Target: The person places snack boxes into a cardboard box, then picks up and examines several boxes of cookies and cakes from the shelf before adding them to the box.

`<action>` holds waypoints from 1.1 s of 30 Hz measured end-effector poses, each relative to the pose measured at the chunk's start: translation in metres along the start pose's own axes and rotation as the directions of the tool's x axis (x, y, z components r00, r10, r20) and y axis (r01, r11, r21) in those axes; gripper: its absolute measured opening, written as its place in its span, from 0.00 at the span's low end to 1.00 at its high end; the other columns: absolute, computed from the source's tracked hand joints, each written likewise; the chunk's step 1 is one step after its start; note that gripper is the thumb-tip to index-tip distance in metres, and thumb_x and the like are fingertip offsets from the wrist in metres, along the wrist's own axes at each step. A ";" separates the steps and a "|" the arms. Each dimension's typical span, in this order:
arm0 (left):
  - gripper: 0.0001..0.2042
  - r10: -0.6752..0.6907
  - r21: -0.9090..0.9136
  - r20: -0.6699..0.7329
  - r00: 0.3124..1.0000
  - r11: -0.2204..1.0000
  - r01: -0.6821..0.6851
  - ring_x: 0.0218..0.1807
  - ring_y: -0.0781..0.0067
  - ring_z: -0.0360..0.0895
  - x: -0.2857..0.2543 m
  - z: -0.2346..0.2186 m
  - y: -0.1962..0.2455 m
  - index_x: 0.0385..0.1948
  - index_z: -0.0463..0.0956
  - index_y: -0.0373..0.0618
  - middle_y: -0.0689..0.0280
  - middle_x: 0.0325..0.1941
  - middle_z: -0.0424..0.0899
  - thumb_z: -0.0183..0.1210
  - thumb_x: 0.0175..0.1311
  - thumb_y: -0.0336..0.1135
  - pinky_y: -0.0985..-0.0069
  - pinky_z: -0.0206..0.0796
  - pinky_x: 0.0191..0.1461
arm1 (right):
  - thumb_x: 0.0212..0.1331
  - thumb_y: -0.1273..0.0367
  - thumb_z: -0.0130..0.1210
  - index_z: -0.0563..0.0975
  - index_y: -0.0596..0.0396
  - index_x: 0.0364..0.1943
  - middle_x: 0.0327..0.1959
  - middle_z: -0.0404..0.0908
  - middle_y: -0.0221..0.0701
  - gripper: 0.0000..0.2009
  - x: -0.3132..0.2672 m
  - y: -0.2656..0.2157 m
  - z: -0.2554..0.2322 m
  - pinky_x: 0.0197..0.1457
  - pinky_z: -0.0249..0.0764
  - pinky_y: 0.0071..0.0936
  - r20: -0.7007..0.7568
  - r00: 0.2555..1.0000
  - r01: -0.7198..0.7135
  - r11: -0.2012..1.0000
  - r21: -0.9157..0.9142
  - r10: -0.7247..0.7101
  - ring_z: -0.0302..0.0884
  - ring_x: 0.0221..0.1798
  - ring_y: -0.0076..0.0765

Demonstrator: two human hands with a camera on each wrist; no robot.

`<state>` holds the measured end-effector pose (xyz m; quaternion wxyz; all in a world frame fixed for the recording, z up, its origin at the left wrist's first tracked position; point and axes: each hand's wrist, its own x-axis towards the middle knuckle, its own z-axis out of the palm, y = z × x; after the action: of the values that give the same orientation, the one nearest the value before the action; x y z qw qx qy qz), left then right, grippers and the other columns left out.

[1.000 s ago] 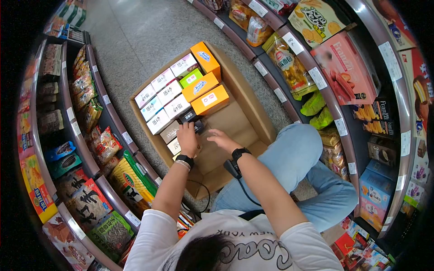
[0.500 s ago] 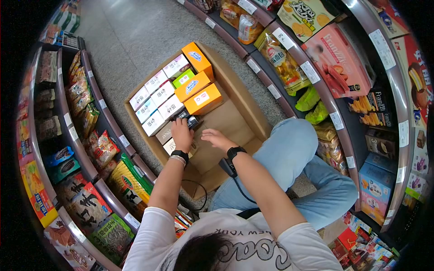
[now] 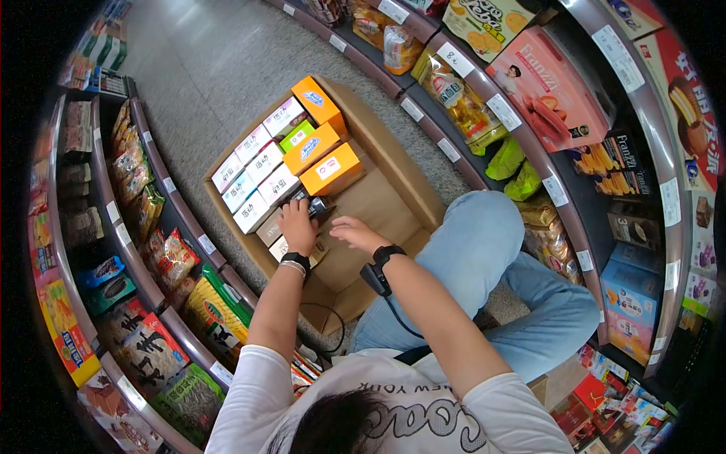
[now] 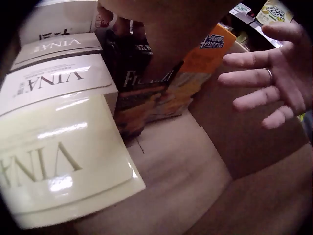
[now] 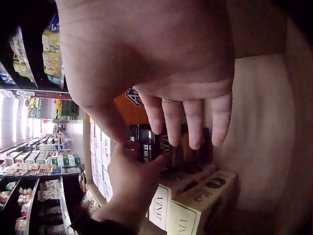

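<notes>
Black glossy card first: a black Franzzi box (image 4: 142,88) is gripped by the left hand (image 3: 297,228), fingers hooked over the top and thumb set against the near side. It's placed inside a cardboard carton (image 3: 404,185), pretty much at the middle of the dial if the carton in the head view is read as a clock. Whether a second dark box is tucked in beside it can't really be told, as too much is covered by the fingers.

The right hand (image 3: 359,234) is held at about 4 to 5 o'clock, palm exposed and fingers spread, nothing gripped, near the box but not touching it. A ring (image 4: 269,72) is worn on one finger.

Around the edges: white boxes (image 3: 265,162) are packed in rows at 10, orange boxes (image 3: 312,145) are stacked toward 12 with a green box (image 3: 296,136) wedged in beside them, and pale VINA boxes (image 4: 58,81) are lined up at 7 to 8, partly hidden by the left hand from above. Bare carton floor can be seen at 3 to 5.

Outside the carton, jeans-clad legs (image 3: 478,242) are folded at 4, and snack shelves are seen on both sides, with a pink box (image 3: 544,91) displayed at 2.
</notes>
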<state>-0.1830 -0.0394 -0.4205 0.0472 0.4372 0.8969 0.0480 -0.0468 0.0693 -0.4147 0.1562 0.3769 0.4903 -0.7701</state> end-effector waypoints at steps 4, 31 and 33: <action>0.25 -0.062 0.011 -0.023 0.998 0.998 0.063 0.48 0.60 0.68 -0.002 -0.001 0.003 0.44 0.70 0.48 0.64 0.42 0.70 0.67 0.39 0.33 0.62 0.60 0.48 | 0.55 0.55 0.57 0.65 0.50 0.61 0.56 0.72 0.32 0.30 -0.002 -0.003 -0.004 0.56 0.67 0.41 0.075 0.997 -0.024 0.999 -0.027 0.026 0.70 0.56 0.34; 0.13 0.069 -0.534 -0.284 0.956 0.817 -0.217 0.48 0.55 0.75 -0.028 -0.095 0.132 0.45 0.73 0.41 0.57 0.48 0.78 0.54 0.60 0.34 0.67 0.66 0.50 | 0.58 0.70 0.55 0.74 0.61 0.45 0.38 0.80 0.34 0.12 -0.179 -0.112 -0.015 0.45 0.74 0.23 -0.183 0.499 0.851 0.519 -0.081 -0.847 0.77 0.40 0.24; 0.13 0.123 -0.703 -0.243 0.962 0.661 -0.262 0.43 0.57 0.77 -0.018 -0.116 0.165 0.44 0.71 0.38 0.56 0.43 0.77 0.57 0.58 0.29 0.70 0.68 0.46 | 0.58 0.70 0.55 0.74 0.60 0.45 0.39 0.80 0.33 0.12 -0.223 -0.115 -0.049 0.45 0.74 0.22 -0.242 0.471 0.852 0.508 -0.124 -0.849 0.77 0.40 0.23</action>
<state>-0.0579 0.0422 -0.2842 0.1331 0.4688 0.7520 0.4437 0.0526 0.1373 -0.1887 -0.3178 0.1866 0.6234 -0.6896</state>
